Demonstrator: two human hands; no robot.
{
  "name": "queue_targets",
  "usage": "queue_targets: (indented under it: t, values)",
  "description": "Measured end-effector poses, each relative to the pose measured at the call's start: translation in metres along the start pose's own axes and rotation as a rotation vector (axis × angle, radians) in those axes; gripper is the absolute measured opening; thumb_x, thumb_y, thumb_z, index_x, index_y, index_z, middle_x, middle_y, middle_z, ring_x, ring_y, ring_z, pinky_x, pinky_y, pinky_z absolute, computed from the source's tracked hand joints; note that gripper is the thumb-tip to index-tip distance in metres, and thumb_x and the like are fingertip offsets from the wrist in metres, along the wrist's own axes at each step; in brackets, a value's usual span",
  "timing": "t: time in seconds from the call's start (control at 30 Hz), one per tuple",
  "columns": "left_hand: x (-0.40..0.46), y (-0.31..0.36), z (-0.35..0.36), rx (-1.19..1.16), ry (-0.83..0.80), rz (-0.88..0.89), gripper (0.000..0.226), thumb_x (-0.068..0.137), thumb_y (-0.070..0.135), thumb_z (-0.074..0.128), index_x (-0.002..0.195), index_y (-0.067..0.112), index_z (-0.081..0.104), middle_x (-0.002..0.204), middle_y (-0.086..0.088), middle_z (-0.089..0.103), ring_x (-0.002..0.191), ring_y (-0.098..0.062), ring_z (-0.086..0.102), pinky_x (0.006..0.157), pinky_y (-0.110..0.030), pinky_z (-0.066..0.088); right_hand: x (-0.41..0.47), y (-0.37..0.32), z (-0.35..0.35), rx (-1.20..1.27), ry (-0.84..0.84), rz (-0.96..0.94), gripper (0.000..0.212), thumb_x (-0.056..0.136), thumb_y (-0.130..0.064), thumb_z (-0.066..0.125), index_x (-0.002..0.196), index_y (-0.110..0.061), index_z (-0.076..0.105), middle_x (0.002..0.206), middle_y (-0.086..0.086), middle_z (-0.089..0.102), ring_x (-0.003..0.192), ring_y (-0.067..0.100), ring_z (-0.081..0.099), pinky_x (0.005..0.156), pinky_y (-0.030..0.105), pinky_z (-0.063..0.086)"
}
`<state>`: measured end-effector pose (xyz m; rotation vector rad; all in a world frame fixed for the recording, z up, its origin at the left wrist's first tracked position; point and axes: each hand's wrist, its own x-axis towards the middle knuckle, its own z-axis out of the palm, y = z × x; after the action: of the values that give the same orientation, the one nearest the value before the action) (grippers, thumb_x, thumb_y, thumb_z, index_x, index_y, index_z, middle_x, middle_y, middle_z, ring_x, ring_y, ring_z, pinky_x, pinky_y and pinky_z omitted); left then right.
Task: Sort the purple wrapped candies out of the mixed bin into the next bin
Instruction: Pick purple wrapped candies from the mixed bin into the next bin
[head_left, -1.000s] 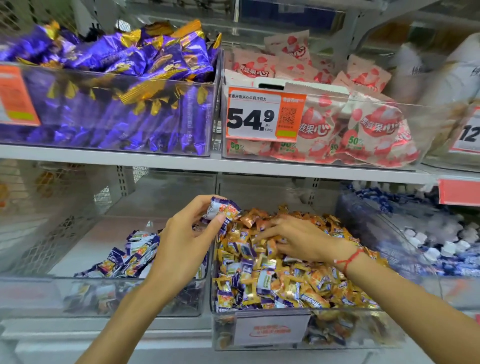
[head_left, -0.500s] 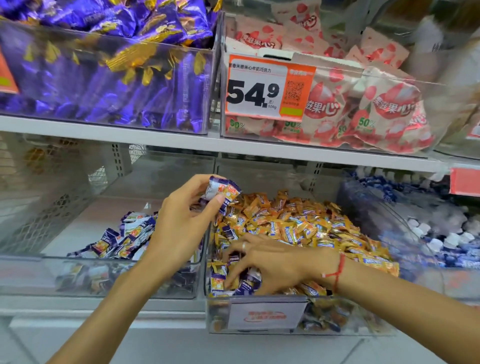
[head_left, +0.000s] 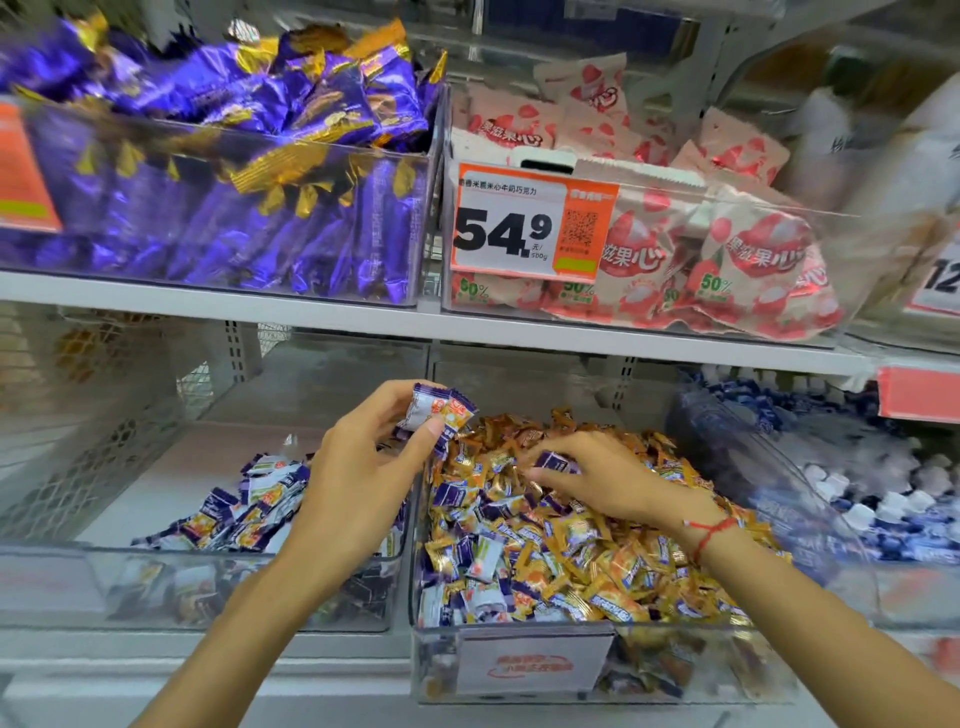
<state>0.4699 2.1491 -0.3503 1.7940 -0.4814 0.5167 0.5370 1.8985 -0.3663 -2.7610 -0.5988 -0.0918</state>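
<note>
The mixed bin (head_left: 519, 670) on the lower shelf is heaped with orange and purple wrapped candies. To its left stands a clear bin (head_left: 62, 587) with a small pile of purple candies (head_left: 249, 514). My left hand (head_left: 358, 473) hovers over the wall between the two bins and grips a small bunch of purple candies (head_left: 441, 410) between thumb and fingers. My right hand (head_left: 597, 478) lies on top of the mixed heap and pinches one purple candy (head_left: 553, 461) at its fingertips.
An upper shelf (head_left: 363, 325) hangs close above both bins, carrying a bin of large purple packets (head_left: 234, 208) and a bin of pink-and-white packets (head_left: 701, 270) with a 54.9 price tag (head_left: 530, 223). A bin of blue-and-white candies (head_left: 841, 499) stands at the right.
My right hand has moved from the front of the mixed heap back up onto its middle and now pinches a purple candy. My left hand keeps holding its bunch in place.
</note>
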Motion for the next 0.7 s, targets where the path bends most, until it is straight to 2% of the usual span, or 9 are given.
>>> queue_targets:
  t: [0.07, 0.13, 0.2, 0.27, 0.33, 0.37, 0.43, 0.6, 0.7]
  values:
    - [0.000, 0.003, 0.000, -0.001, -0.011, 0.006, 0.019, 0.092, 0.023, 0.061, 0.101, 0.039, 0.060, 0.098, 0.040, 0.061, 0.099, 0.016, 0.056, 0.079, 0.001, 0.039, -0.004, 0.003, -0.008, 0.045, 0.055, 0.060, 0.046, 0.084, -0.063, 0.052, 0.100, -0.026, 0.073, 0.083, -0.006, 0.073, 0.068, 0.010, 0.064, 0.069, 0.032, 0.052]
    - [-0.001, 0.003, -0.001, 0.001, -0.014, 0.004, 0.020, 0.091, 0.024, 0.061, 0.100, 0.042, 0.059, 0.096, 0.042, 0.061, 0.098, 0.019, 0.054, 0.079, 0.002, 0.038, -0.008, 0.002, -0.015, 0.159, 0.099, 0.094, 0.055, 0.078, -0.064, 0.053, 0.091, -0.014, 0.074, 0.066, 0.004, 0.067, 0.053, 0.016, 0.053, 0.058, 0.033, 0.044]
    - [-0.001, 0.001, -0.001, 0.008, -0.003, 0.000, 0.020, 0.090, 0.028, 0.062, 0.100, 0.046, 0.058, 0.097, 0.037, 0.063, 0.101, 0.019, 0.053, 0.081, 0.002, 0.038, -0.009, 0.000, -0.019, 0.325, 0.148, 0.115, 0.063, 0.079, -0.060, 0.056, 0.090, 0.001, 0.070, 0.068, 0.017, 0.064, 0.057, 0.028, 0.056, 0.059, 0.039, 0.045]
    - [-0.002, 0.000, -0.002, 0.011, 0.011, -0.002, 0.021, 0.090, 0.030, 0.062, 0.099, 0.047, 0.058, 0.099, 0.037, 0.062, 0.103, 0.019, 0.053, 0.082, 0.001, 0.039, -0.010, -0.008, -0.021, 0.458, 0.137, 0.176, 0.065, 0.089, -0.052, 0.053, 0.097, 0.012, 0.060, 0.066, 0.014, 0.058, 0.053, 0.021, 0.056, 0.056, 0.033, 0.044]
    - [-0.002, 0.001, -0.003, 0.011, 0.013, 0.000, 0.021, 0.090, 0.028, 0.062, 0.099, 0.047, 0.058, 0.096, 0.042, 0.060, 0.100, 0.021, 0.052, 0.079, 0.002, 0.039, -0.011, -0.020, -0.021, 0.537, 0.053, 0.193, 0.051, 0.097, -0.041, 0.047, 0.102, 0.009, 0.058, 0.072, 0.008, 0.061, 0.056, 0.012, 0.059, 0.053, 0.024, 0.045]
    - [-0.002, 0.002, -0.003, 0.015, 0.010, 0.003, 0.022, 0.091, 0.027, 0.061, 0.098, 0.046, 0.057, 0.094, 0.046, 0.058, 0.098, 0.023, 0.052, 0.078, 0.003, 0.038, -0.011, -0.026, -0.020, 0.534, 0.007, 0.165, 0.045, 0.099, -0.038, 0.046, 0.107, 0.005, 0.058, 0.079, 0.006, 0.067, 0.064, 0.017, 0.064, 0.057, 0.026, 0.049]
    - [-0.002, 0.003, -0.005, 0.027, 0.005, 0.005, 0.022, 0.091, 0.025, 0.061, 0.097, 0.046, 0.056, 0.092, 0.049, 0.056, 0.096, 0.025, 0.051, 0.077, 0.003, 0.037, -0.011, -0.036, -0.019, 0.449, -0.052, 0.101, 0.032, 0.100, -0.037, 0.045, 0.116, -0.012, 0.059, 0.087, 0.001, 0.070, 0.083, 0.026, 0.066, 0.073, 0.037, 0.052]
    - [-0.004, 0.003, -0.010, 0.021, 0.011, -0.009, 0.022, 0.091, 0.022, 0.061, 0.097, 0.044, 0.058, 0.093, 0.047, 0.058, 0.096, 0.023, 0.053, 0.076, 0.003, 0.038, 0.005, -0.060, 0.005, 0.116, -0.076, 0.001, 0.030, 0.101, -0.039, 0.043, 0.101, -0.009, 0.048, 0.074, -0.003, 0.047, 0.061, 0.010, 0.043, 0.061, 0.028, 0.037]
    - [-0.004, 0.002, -0.013, 0.028, 0.016, -0.016, 0.022, 0.091, 0.023, 0.062, 0.097, 0.044, 0.057, 0.093, 0.048, 0.057, 0.096, 0.024, 0.052, 0.076, 0.002, 0.039, 0.020, -0.067, 0.025, -0.141, -0.162, -0.049, 0.030, 0.099, -0.041, 0.048, 0.114, -0.016, 0.058, 0.101, 0.002, 0.063, 0.093, 0.021, 0.060, 0.078, 0.038, 0.049]
